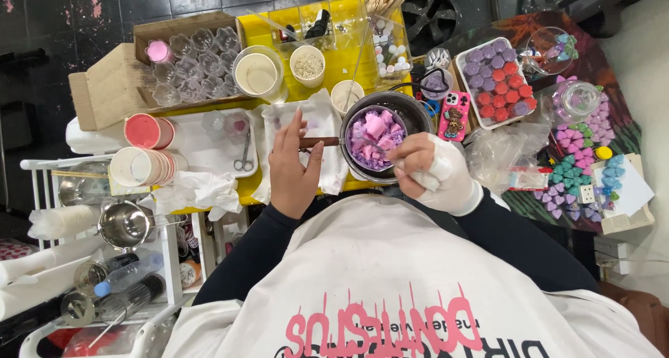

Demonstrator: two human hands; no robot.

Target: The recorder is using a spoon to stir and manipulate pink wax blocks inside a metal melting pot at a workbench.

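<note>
While the left hand (293,164) pinches the brown handle (319,142) to steady the small pot (376,138) of purple wax chunks mid-counter, the bandaged right hand (433,170), fingers curled shut, hovers at its near rim.

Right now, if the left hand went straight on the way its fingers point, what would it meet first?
Probably the white cloth just beyond the left hand, then the small white cup behind it; depth is hard to judge from above.

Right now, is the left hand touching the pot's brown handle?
Touching. The head view shows the left hand with fingers over the brown handle of the pot; no gap shows.
</note>
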